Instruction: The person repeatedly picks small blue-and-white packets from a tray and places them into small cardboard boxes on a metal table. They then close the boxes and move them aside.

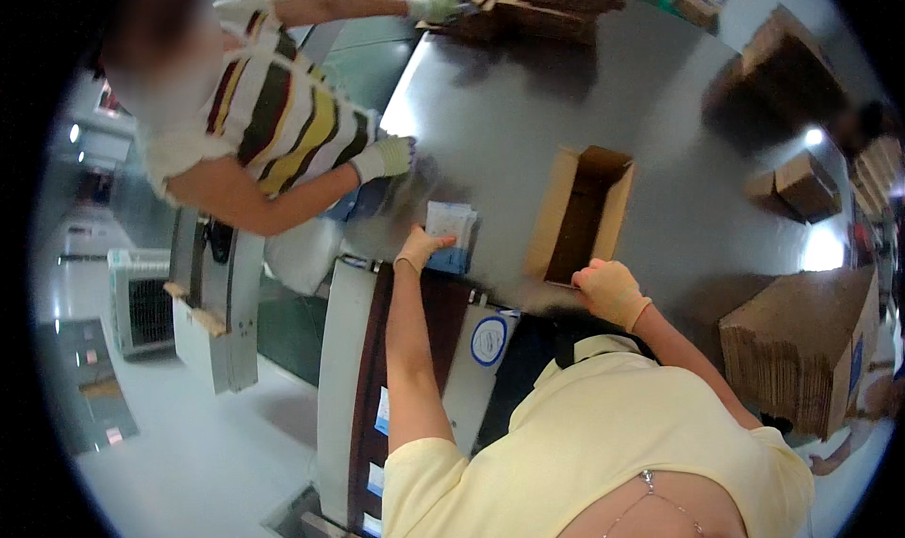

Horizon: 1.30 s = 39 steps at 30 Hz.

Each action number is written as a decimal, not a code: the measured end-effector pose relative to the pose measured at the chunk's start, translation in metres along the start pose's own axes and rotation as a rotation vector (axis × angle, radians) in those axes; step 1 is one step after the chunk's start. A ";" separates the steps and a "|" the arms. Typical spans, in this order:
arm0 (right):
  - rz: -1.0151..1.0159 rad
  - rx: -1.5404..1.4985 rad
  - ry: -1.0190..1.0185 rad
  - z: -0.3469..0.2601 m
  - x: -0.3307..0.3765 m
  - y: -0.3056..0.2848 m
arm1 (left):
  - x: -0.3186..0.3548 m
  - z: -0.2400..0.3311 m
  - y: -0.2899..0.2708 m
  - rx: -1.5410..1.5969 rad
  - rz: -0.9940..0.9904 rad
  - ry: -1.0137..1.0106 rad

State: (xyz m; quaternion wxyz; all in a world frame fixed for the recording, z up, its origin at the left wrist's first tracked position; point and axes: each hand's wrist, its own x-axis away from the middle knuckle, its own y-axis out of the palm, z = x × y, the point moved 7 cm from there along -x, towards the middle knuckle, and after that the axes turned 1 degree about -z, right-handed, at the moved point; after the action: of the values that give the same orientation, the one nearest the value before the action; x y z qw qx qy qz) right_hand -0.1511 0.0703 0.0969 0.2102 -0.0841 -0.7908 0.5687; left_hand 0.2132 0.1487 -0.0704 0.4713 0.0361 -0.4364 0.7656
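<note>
My left hand (pixel 421 248) is at the left side of a small stack of white and blue flat packets (pixel 451 225), its thumb across them and its other fingers partly hidden. The packets are by the far end of a conveyor with a dark red belt (pixel 368 444). To the right, an open, narrow brown cardboard box (pixel 551 219) stands on the grey metal table (pixel 660 95). My right hand (pixel 611 293), in a pale glove with bare fingertips, grips the box's near edge. The box's inside is shadowed.
Across on the left, a co-worker in a striped top has one gloved hand (pixel 386 157) by the table edge, another on stacked flat cardboard (pixel 566 0). More flattened cartons (pixel 792 340) stand right. Smaller boxes (pixel 801 187) sit farther back. Packets (pixel 375 480) lie along the belt.
</note>
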 end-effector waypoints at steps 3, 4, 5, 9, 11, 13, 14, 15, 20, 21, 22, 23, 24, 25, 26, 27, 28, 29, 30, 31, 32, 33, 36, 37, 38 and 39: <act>-0.039 -0.003 0.006 -0.002 0.000 -0.005 | -0.019 0.000 0.032 0.257 -0.500 -0.079; -0.068 -0.010 0.052 0.009 0.002 -0.003 | -0.010 0.050 0.040 0.198 -0.555 -0.009; -0.097 -0.022 0.078 0.015 0.005 -0.002 | 0.008 0.097 0.037 -0.162 -0.426 0.099; -0.086 0.016 -0.018 0.012 0.009 -0.006 | 0.075 0.193 0.096 -1.046 -0.094 0.453; -0.113 0.077 -0.062 -0.002 0.004 -0.015 | 0.072 0.158 0.140 -1.175 0.498 0.809; -0.107 0.073 -0.035 0.008 0.005 -0.013 | 0.072 0.174 0.141 -1.118 0.303 0.810; -0.117 0.073 -0.033 0.011 0.006 -0.011 | 0.075 0.183 0.135 -1.092 0.207 0.803; -0.117 0.059 -0.034 0.010 0.006 -0.009 | 0.076 0.185 0.124 -1.072 0.117 0.756; -0.149 0.069 0.018 0.013 0.005 -0.008 | 0.091 0.224 0.032 -0.918 0.131 0.380; -0.119 0.071 0.014 0.012 0.005 -0.004 | 0.092 0.223 0.009 -0.805 0.215 0.305; -0.089 0.075 0.011 0.014 0.004 0.001 | 0.088 0.218 -0.008 -0.588 0.344 0.438; -0.061 0.083 -0.004 0.013 0.003 0.004 | 0.078 0.210 -0.013 -0.273 0.268 0.559; -0.084 0.053 0.020 0.019 0.006 0.007 | 0.100 0.242 0.000 0.283 0.054 0.657; -0.106 0.024 0.025 0.020 0.004 0.008 | 0.127 0.271 0.007 0.837 -0.161 0.701; -0.125 0.000 0.017 0.016 0.002 0.005 | 0.117 0.259 0.025 0.837 -0.276 0.636; -0.102 0.004 0.006 0.011 -0.001 0.003 | 0.108 0.245 0.041 0.838 -0.383 0.566; -0.080 0.007 0.013 0.010 0.000 0.001 | 0.121 0.258 0.055 0.690 -0.351 0.636; -0.059 0.010 0.022 0.010 0.001 -0.001 | 0.124 0.263 0.074 0.550 -0.381 0.785; -0.065 0.026 -0.005 0.008 0.001 0.002 | 0.116 0.253 0.110 0.959 -0.799 0.376; -0.074 0.040 -0.028 0.007 0.003 0.007 | 0.114 0.240 0.142 1.337 -0.993 -0.212; -0.082 0.054 -0.050 0.006 0.004 0.012 | 0.104 0.238 0.128 0.638 -0.545 0.375; -0.062 0.042 -0.038 0.005 0.005 0.013 | 0.116 0.242 0.123 -0.097 -0.037 0.850; 0.000 0.020 -0.014 0.001 0.003 0.011 | 0.095 0.213 0.136 0.207 -0.080 0.650; -0.003 0.025 -0.016 0.003 0.005 0.011 | 0.110 0.225 0.138 -0.289 0.072 0.908; -0.006 0.032 -0.020 0.004 0.006 0.011 | 0.108 0.222 0.143 -0.354 0.004 0.859; -0.007 0.033 -0.021 0.005 0.007 0.011 | 0.119 0.235 0.142 -0.480 -0.064 0.924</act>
State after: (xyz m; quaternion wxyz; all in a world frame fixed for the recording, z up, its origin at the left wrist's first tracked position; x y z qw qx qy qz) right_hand -0.1609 0.0727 0.0872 0.2051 -0.0719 -0.7838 0.5817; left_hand -0.0435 0.0410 0.0398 0.6327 -0.4014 -0.3450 0.5653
